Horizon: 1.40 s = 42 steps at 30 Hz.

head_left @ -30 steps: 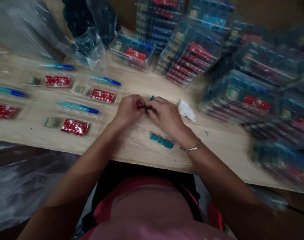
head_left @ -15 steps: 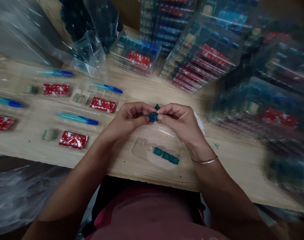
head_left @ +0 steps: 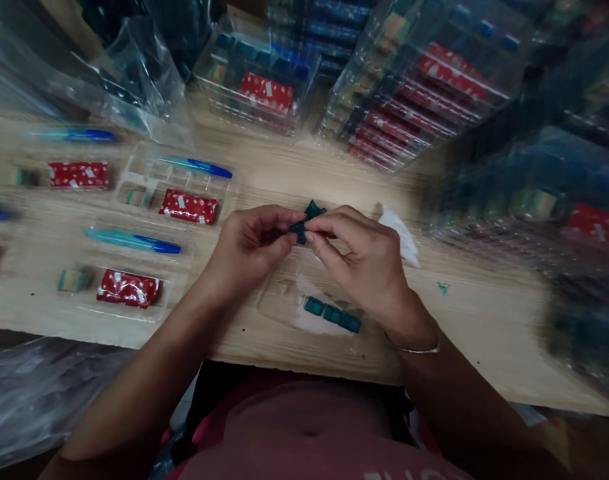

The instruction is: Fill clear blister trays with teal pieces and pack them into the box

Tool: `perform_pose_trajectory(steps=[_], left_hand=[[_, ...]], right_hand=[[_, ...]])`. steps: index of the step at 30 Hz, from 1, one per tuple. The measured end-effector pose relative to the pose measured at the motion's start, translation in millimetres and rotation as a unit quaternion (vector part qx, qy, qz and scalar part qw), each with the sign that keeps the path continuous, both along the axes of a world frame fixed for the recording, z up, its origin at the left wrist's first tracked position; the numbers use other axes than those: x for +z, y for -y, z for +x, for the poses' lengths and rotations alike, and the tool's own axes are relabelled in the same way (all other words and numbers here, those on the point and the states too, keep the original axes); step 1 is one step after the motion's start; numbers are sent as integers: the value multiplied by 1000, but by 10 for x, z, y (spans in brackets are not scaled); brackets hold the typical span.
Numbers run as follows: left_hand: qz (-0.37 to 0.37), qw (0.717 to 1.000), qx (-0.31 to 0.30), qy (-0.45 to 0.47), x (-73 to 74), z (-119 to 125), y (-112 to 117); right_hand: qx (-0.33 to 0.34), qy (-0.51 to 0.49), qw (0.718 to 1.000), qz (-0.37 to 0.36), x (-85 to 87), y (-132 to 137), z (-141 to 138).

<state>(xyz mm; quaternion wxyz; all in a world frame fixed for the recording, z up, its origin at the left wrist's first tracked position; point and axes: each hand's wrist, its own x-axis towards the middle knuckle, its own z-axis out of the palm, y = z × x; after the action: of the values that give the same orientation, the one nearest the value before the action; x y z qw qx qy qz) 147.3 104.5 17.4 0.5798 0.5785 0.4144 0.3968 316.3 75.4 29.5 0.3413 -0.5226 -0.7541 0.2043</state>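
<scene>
Pinched between the fingertips of both hands is a small dark teal piece (head_left: 298,231) with pointed, flared ends like a twisted wrapper; I cannot make out exactly what it is. My left hand (head_left: 251,243) grips it from the left, thumb and fingers closed. From the right, my right hand (head_left: 361,257) has thumb and forefinger on it. Just below lies a clear plastic tray (head_left: 271,303) with dark teal cubes (head_left: 333,314) in a row. A white sheet (head_left: 399,233) lies beside my right hand, partly covered by it.
At left, clear trays hold blue pens (head_left: 134,240), red dotted packets (head_left: 128,288) and striped blocks (head_left: 73,280). Stacks of filled trays (head_left: 409,100) stand at the back and right (head_left: 514,207). A plastic bag (head_left: 139,80) sits back left. A teal scrap (head_left: 443,288) lies at right.
My right hand has turned and shifted slightly right, its fingers less bunched. More of the teal piece's upper flared end shows. The view has shifted a little, uncovering more of the white sheet.
</scene>
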Motion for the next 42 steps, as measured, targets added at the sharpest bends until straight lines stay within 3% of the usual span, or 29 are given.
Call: perform_pose_trajectory(steps=[5,11,15,20,26,32,36,42], left_hand=[[85,994,32,-67,-85,65,105],[149,980,42,-122,-75,107,162],[144,983,40,-103,-95,124,151],[110,988,74,-73,-80,106,93],[53,998,22,9,43,57,41],[17,999,18,38,-35,62,13],[-9,999,13,30,-43,76,-6],[-2,992,-129,13,78,-76,-32]], right_hand=[[23,110,994,10,8,13,24],[13,139,990,-15,42,20,-16],[-12,73,997,-27,11,-24,10],[-30,-94,992,-73,43,10,44],[-31,-200,975,-90,102,41,8],[34,-303,940,-155,34,5,-5],[29,-297,945,-132,88,32,-3],[73,-174,976,-111,197,279,109]])
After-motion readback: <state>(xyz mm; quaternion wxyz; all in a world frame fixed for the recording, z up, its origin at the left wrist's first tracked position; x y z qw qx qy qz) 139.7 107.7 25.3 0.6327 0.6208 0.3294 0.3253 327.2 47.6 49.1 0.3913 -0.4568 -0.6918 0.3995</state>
